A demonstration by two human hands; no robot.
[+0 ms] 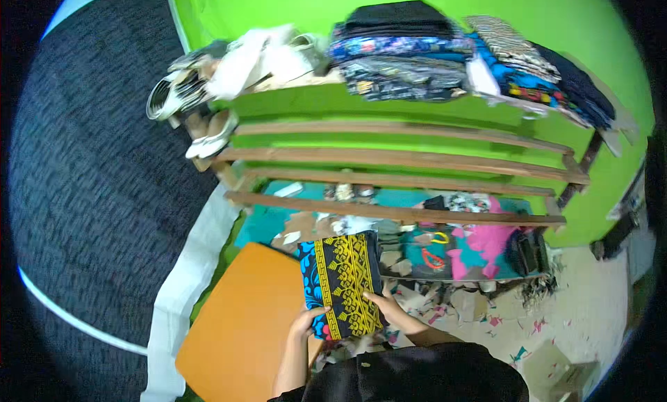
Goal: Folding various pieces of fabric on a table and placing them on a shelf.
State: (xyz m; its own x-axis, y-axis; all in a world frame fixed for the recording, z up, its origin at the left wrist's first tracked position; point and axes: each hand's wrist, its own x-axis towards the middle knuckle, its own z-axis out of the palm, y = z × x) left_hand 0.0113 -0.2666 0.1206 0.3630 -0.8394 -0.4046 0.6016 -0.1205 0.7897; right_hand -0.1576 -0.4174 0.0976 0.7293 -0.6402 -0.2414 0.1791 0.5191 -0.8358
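A folded patterned cloth (347, 284), black with yellow ornament and a blue floral edge, is held up in front of me. My left hand (304, 323) grips its lower left edge, thumb on top. At its right side, my right hand (386, 308) has the thumb on the front face. The fingers of both hands are partly hidden behind the cloth. Below and to the left lies a flat orange board or tabletop (236, 318).
Ahead stands a wooden rack with long slats (403, 159). Folded fabric stacks (406, 75) and white material (260, 58) fill its top shelf. Fabric scraps (479, 242) cover the lower shelf. More scraps (497, 321) litter the floor. A dark textured surface (111, 159) is at left.
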